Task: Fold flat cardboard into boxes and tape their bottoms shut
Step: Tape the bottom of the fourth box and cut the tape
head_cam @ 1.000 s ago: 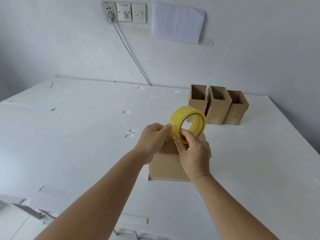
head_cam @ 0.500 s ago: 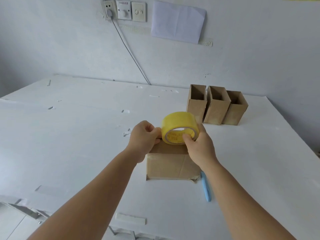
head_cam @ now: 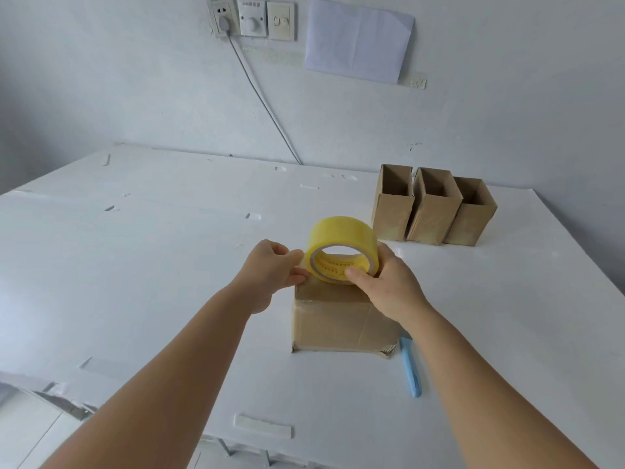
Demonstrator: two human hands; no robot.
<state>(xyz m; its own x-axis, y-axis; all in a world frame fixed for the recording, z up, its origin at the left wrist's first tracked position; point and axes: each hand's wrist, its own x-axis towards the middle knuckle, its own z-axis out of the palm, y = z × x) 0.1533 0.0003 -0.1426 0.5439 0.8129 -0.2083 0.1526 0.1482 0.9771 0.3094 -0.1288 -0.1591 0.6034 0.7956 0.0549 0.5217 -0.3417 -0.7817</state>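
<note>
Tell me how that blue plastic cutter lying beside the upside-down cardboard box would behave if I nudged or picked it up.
The blue plastic cutter looks slim and small, so it is probably light. It lies flat on the smooth white table, so a nudge would likely slide or spin it rather than roll it. The thin handle may feel slippery.

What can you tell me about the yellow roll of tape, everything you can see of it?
The yellow tape roll is a wide ring of glossy translucent tape on a pale core with small printed marks inside. It is tilted, its opening facing the camera, low over the upturned brown box near the table's middle. The right hand grips it, thumb on the near rim. The left hand pinches at its left edge, seemingly the tape's free end.
</note>
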